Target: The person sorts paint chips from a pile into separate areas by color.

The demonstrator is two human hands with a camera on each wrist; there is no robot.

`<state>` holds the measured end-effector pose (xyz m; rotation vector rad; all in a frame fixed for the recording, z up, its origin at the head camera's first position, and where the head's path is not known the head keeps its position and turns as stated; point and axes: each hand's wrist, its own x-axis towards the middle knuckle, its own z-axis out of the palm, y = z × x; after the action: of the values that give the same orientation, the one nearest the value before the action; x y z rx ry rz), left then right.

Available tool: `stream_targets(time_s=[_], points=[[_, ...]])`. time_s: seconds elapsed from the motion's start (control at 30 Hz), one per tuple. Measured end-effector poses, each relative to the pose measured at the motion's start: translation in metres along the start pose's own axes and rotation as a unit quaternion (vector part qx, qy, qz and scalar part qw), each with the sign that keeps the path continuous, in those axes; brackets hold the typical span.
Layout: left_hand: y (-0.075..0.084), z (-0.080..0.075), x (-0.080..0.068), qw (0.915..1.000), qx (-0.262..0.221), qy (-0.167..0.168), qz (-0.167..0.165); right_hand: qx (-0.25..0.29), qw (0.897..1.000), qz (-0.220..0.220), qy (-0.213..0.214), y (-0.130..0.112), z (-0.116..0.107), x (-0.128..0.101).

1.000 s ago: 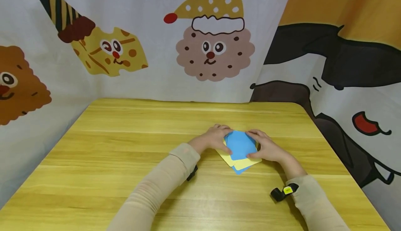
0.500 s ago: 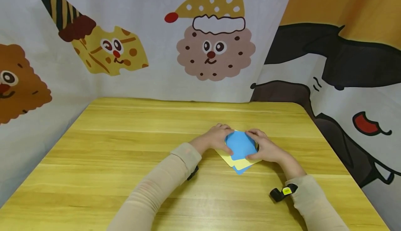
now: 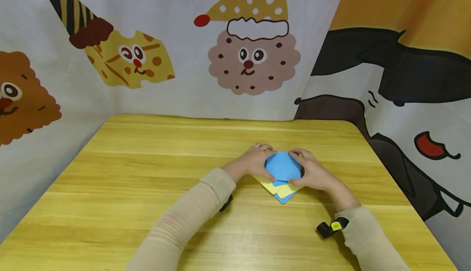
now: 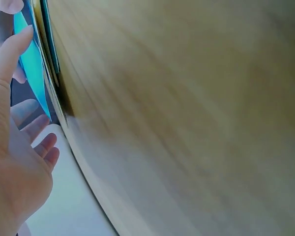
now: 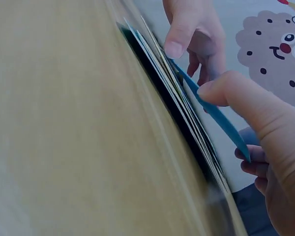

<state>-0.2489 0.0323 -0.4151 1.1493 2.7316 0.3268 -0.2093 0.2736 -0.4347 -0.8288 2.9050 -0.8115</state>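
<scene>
A blue paper sheet [image 3: 282, 166] is held between both hands above a small pile of fanned-out sheets. My left hand [image 3: 255, 161] grips its left side, thumb at the near edge and fingers towards the far edge. My right hand [image 3: 314, 172] holds its right side in the same way. Under it a yellow sheet [image 3: 288, 191] and a lower blue sheet [image 3: 284, 198] show their near corners. In the right wrist view the raised blue sheet [image 5: 221, 119] slants apart from the pile [image 5: 179, 101]. The left wrist view shows my left thumb [image 4: 12, 51] against the blue sheet.
The pile lies on a wooden table [image 3: 147, 189], right of its middle. Behind the table hangs a white curtain [image 3: 191, 83] printed with cartoon food. A black wrist camera [image 3: 327, 228] sits at the right cuff.
The top blue sheet has come up off the pile, its near edge lifting away, and another blue edge now shows beneath it. Both hands have barely shifted.
</scene>
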Motion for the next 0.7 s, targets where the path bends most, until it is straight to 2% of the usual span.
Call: stream_targets(time_s=[0.17,0.3,0.53,0.7], points=[[0.001,-0.003,-0.002,0.9998,0.0,0.011,0.017,-0.004,1.0,-0.008,0.005,-0.007,-0.004,0.001],[-0.002,-0.006,-0.008,0.999,-0.003,0.034,0.03,-0.006,1.0,-0.01,0.01,-0.015,-0.006,0.002],[-0.017,-0.019,-0.032,0.9957,-0.051,0.07,0.033,-0.013,0.999,-0.032,0.018,-0.036,-0.007,0.013],[-0.029,-0.026,-0.05,0.9939,-0.062,0.087,0.028,-0.011,0.999,-0.046,0.022,-0.053,-0.003,0.025]])
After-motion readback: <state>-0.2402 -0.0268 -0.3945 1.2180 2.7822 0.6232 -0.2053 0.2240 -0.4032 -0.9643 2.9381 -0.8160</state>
